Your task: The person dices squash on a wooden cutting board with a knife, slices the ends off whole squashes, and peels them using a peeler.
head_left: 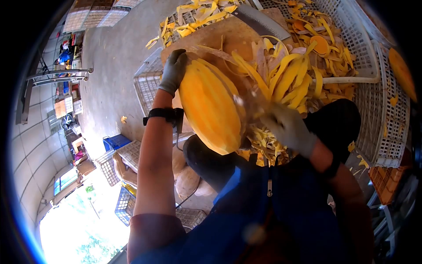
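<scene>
A large, long squash (209, 108), its skin taken off and its flesh orange-yellow, lies tilted across a wooden board and toward my lap. My left hand (174, 70), in a grey glove, grips its far end with the fingers wrapped over it. To the right of the squash, my gloved right hand (288, 130) is curled around what looks like a peeler (248, 103), smeared by motion, close to the squash's right side. Long yellow peel strips (292, 81) are heaped right beside that hand. The squash's underside is hidden.
A broad knife (259, 24) rests at the far edge of the wooden board (220, 35). White plastic crates (369, 53) stand on the right, with peel around them. Another orange squash (402, 75) sits at the far right. Unpeeled pale squashes (189, 180) lie below my left arm.
</scene>
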The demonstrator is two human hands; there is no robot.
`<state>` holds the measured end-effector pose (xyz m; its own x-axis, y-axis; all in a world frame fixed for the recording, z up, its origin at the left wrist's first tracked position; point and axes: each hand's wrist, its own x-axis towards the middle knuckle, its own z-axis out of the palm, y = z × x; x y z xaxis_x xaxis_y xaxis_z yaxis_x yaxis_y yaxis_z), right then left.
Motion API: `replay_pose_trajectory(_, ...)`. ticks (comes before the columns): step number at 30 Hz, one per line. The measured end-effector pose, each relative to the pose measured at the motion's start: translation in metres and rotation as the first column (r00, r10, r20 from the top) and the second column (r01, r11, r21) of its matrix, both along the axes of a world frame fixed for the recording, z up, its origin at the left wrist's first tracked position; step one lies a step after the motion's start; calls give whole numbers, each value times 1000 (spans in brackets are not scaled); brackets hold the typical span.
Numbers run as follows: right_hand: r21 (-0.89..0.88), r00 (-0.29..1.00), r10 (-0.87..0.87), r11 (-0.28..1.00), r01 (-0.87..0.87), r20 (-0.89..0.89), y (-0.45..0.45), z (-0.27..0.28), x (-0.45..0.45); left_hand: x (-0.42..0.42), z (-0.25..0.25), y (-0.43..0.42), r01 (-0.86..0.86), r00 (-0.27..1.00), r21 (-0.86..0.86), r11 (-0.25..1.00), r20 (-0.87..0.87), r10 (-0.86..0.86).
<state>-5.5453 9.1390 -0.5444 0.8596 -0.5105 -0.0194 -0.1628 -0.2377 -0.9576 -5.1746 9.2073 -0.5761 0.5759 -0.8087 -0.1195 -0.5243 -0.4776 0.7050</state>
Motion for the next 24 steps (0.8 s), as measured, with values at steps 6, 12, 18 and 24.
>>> replay_pose_trajectory(6,-167,971,224,957,-235,-84,-68,-32,153,19,-16,4,70,994,19,997,82,-71)
replay_pose_trajectory(12,-199,871,382,870,-452,-309,-57,6,116,5,-2,0,-12,999,24,1000,35,11)
replay_pose_trajectory(18,-72,887,411,898,-433,-212,32,-25,-54,14,-13,3,17,998,10,1000,65,-17)
replay_pose_trajectory(24,28,992,58,998,-55,-115,-24,9,33,16,-15,3,-7,1000,-5,1000,25,7)
